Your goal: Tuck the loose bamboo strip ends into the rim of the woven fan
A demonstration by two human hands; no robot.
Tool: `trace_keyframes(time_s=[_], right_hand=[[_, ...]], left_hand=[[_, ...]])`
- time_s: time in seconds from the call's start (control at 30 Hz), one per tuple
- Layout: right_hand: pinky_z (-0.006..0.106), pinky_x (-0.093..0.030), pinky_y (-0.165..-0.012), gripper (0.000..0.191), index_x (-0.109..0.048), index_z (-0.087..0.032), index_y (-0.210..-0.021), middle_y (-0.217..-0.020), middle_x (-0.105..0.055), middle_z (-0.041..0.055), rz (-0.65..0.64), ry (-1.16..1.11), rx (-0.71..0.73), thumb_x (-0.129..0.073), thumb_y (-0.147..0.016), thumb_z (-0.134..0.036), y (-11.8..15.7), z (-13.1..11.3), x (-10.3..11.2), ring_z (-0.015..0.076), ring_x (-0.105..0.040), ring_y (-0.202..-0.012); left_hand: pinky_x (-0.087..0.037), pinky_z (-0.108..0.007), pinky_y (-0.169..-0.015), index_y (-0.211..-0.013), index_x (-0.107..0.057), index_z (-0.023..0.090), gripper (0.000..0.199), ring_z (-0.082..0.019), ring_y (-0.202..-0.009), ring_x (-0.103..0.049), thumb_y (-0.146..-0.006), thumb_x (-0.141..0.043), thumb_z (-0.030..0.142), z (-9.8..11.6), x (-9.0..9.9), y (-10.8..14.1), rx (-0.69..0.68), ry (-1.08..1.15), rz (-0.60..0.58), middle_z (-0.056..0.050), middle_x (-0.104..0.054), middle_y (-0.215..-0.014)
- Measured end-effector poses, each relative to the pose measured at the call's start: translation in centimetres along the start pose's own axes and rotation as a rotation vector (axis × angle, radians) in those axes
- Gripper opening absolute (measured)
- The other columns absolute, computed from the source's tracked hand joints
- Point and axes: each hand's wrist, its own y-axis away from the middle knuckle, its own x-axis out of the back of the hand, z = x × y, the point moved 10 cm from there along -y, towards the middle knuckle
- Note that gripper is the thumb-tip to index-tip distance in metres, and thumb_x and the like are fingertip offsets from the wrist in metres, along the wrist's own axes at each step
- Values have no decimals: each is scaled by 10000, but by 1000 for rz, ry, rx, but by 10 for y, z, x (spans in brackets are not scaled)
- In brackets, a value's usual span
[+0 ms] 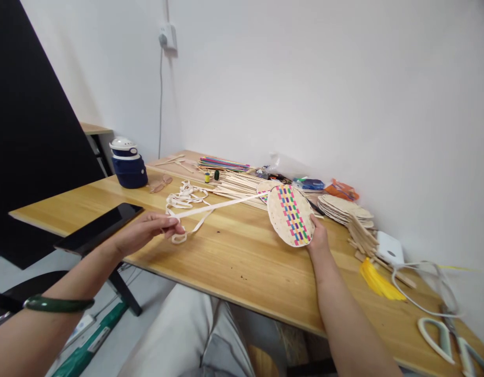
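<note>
My right hand [319, 234] grips the edge of a round, pale woven disc [275, 220] with a band of multicoloured checks, raised above the table. From the disc's upper left edge a white ribbon [222, 204] stretches taut to my left hand [159, 228], which pinches it between thumb and fingers. Below those fingers the ribbon hangs in a loop, and its loose coil [187, 195] lies on the table behind. A second disc [265, 186] with coloured checks shows partly behind the first one.
Pale flat strips [239, 183], coloured sticks [226, 163] and thread spools [216, 175] lie at the back. Stacked pale discs [344, 208], a yellow bundle [377, 283], a cable [398, 288] and scissors [441, 335] are right. A tablet [104, 225] and blue jug [127, 168] stand left.
</note>
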Motion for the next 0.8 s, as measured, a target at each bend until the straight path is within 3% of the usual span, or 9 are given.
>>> trace_keyframes(time_s=[0.1, 0.23, 0.37, 0.43, 0.5, 0.6, 0.67, 0.73, 0.8], right_hand=[[479, -561, -851, 294, -675, -150, -1032, -805, -763, 72, 8, 13, 9, -537, -800, -266, 0, -3, 2, 278, -721, -845], [486, -556, -850, 310, -677, -166, -1031, -838, -762, 71, 1, 39, 21, -565, -775, -300, -2, -5, 4, 285, -715, -865], [471, -557, -842, 303, -675, -171, -1016, -837, -761, 63, -11, 62, 21, -561, -769, -306, -3, -5, 3, 278, -714, -864], [465, -561, -824, 291, -674, -165, -1000, -821, -761, 63, -21, 73, 8, -558, -769, -299, -3, -3, 1, 279, -715, -850], [465, -564, -801, 286, -676, -154, -990, -816, -761, 73, -37, 88, -10, -577, -768, -303, -2, 2, -2, 288, -715, -835], [449, -556, -792, 287, -668, -135, -993, -850, -755, 83, -60, 117, -25, -601, -813, -347, -1, 7, -6, 264, -712, -820], [419, -547, -797, 306, -652, -129, -1005, -895, -739, 76, -64, 141, -20, -573, -877, -396, -1, 9, -7, 217, -703, -815], [393, -544, -794, 327, -634, -128, -1026, -948, -711, 67, -60, 175, -2, -539, -921, -422, -1, 8, -7, 181, -686, -824], [378, -546, -783, 311, -618, -131, -1059, -1003, -680, 65, -53, 224, 28, -539, -933, -403, 0, 5, -7, 173, -667, -850]], left_hand=[[-478, -348, -836, -715, -750, 127, 308, -221, -867, -629, -662, -624, 402, 13, 0, -10, -23, 186, -138, -30, -728, -752], [-438, -372, -923, -725, -676, 86, 294, -214, -1000, -579, -743, -446, 268, 39, 23, -30, -96, 341, -74, -25, -703, -866], [-428, -273, -856, -1175, -551, 27, 492, -66, -811, -522, -785, -260, 97, 57, 49, -48, -113, 350, 55, 23, -615, -834], [-417, -203, -737, -1234, -518, 18, 522, -14, -618, -436, -813, -226, 117, 51, 48, -52, -52, 290, 39, 42, -587, -731], [-395, -176, -605, -1079, -634, 12, 467, -10, -494, -376, -817, -309, 222, 34, 32, -51, 58, 193, -83, 41, -568, -597], [-443, -230, -529, -744, -743, 52, 311, -126, -514, -554, -620, -627, 312, 2, -7, -32, 237, -2, -395, -27, -652, -555], [-480, -262, -530, -628, -750, 100, 243, -193, -557, -611, -515, -709, 311, -11, -18, -20, 282, -110, -501, -43, -686, -565], [-492, -259, -551, -594, -751, 144, 240, -202, -593, -626, -481, -747, 355, -12, -12, -19, 250, -180, -461, -21, -696, -570], [-468, -230, -541, -584, -744, 158, 281, -171, -557, -607, -466, -773, 411, -1, 12, -28, 155, -235, -231, 12, -666, -519]])
